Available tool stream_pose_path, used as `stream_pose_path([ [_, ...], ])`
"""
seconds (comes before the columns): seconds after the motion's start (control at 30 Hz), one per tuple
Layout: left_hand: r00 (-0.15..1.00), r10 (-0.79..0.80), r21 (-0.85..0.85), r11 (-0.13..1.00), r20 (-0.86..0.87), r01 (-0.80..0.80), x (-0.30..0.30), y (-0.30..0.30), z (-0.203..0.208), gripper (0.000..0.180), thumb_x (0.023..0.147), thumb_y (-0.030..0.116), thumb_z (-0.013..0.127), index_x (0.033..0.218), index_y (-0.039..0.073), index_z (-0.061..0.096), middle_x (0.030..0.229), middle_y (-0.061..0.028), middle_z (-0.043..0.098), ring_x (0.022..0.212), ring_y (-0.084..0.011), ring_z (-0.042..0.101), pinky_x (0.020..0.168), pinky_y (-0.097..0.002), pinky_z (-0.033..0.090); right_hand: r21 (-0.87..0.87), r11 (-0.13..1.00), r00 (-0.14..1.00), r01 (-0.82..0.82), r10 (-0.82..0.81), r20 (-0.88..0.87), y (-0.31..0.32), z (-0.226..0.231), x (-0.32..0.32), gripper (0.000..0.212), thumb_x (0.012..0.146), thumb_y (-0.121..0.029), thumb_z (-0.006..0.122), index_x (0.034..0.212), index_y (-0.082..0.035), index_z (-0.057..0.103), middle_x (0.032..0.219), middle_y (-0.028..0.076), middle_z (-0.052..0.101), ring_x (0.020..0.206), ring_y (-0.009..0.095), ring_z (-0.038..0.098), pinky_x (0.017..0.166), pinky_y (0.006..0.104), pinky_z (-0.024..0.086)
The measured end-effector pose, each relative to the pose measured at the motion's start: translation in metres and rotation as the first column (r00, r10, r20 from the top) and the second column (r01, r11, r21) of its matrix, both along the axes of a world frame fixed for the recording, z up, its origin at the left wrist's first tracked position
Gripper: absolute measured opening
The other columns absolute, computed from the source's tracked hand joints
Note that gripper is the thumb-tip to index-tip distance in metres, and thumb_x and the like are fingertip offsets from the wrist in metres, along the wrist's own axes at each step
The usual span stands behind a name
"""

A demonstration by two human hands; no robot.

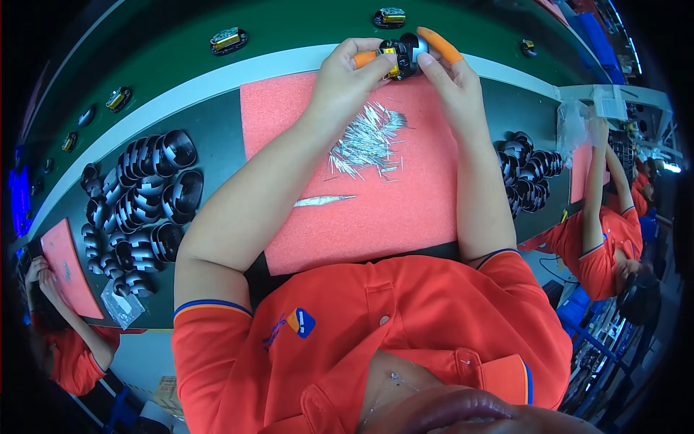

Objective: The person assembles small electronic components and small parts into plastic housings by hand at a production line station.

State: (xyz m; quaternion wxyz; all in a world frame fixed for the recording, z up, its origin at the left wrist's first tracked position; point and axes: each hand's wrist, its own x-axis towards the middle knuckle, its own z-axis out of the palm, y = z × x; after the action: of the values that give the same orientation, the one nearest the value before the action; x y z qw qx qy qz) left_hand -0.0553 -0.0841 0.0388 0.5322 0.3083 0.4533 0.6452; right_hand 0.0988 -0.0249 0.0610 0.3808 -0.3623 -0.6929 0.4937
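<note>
At the far edge of the pink foam mat (405, 217), my left hand (345, 78) grips a small electronic assembly (391, 61) with a yellow part. My right hand (459, 85) is closed on a curved black-and-silver shell (414, 52), which sits against the assembly's right side. Whether the two parts are joined, I cannot tell. Orange finger cots cover a finger on each hand. Below the hands lies a loose heap of thin silvery pins (367, 142). Closer to me, a pair of metal tweezers (323, 200) rests on the mat, partly hidden by my left forearm.
Rows of black-and-silver shells (141, 202) stand left of the mat, more shells (526, 173) to the right. Past the pale rail (210, 82), a green conveyor belt (303, 36) carries several assemblies (228, 41). Co-workers in red shirts (611, 242) sit on both sides.
</note>
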Motion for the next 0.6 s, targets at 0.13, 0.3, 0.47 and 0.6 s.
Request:
stream_pose_path([
  [0.13,0.949,0.142,0.305,0.951,-0.282,-0.052,0.001,-0.004,0.007,0.037,0.085,0.01,0.067,0.117,0.0,0.052,0.106,-0.011,0.063,0.096,-0.0167,0.064,0.082,-0.0261,0.053,0.018,0.999,0.999,0.048,-0.048,-0.013,0.005,-0.003,0.003,0.042,0.092,-0.019,0.058,0.132,-0.007,0.051,0.104,0.003,0.06,0.097,0.01,0.056,0.089,0.0241,0.042],
  [0.3,0.559,0.539,0.77,0.531,-0.63,0.354,-0.003,-0.016,0.034,0.045,0.072,0.003,0.075,0.113,0.01,0.058,0.104,-0.0111,0.066,0.089,-0.0211,0.066,0.074,-0.0275,0.053,-0.127,0.984,0.986,0.125,-0.138,-0.097,0.021,-0.016,0.011,0.05,0.092,-0.02,0.058,0.134,0.001,0.041,0.098,0.011,0.064,0.086,0.014,0.062,0.079,0.0266,0.05],
  [0.47,0.362,0.583,0.682,0.557,-0.727,0.473,-0.006,-0.016,0.041,0.048,0.066,0.006,0.078,0.111,0.012,0.062,0.099,-0.0063,0.067,0.078,-0.0219,0.065,0.068,-0.0292,0.052,-0.101,0.993,0.986,0.061,-0.076,-0.148,0.022,-0.019,0.009,0.045,0.092,-0.021,0.059,0.131,-0.002,0.047,0.1,0.008,0.062,0.089,0.012,0.06,0.08,0.0244,0.048],
  [0.6,0.766,0.244,0.551,0.817,-0.595,0.168,0.003,-0.017,0.037,0.039,0.076,0.005,0.073,0.113,0.005,0.06,0.108,-0.0075,0.063,0.089,-0.0158,0.064,0.083,-0.0284,0.052,-0.063,0.995,0.993,0.071,-0.077,-0.093,0.018,-0.02,0.008,0.041,0.093,-0.019,0.057,0.13,-0.003,0.049,0.102,0.006,0.061,0.093,0.01,0.058,0.083,0.0222,0.046],
])
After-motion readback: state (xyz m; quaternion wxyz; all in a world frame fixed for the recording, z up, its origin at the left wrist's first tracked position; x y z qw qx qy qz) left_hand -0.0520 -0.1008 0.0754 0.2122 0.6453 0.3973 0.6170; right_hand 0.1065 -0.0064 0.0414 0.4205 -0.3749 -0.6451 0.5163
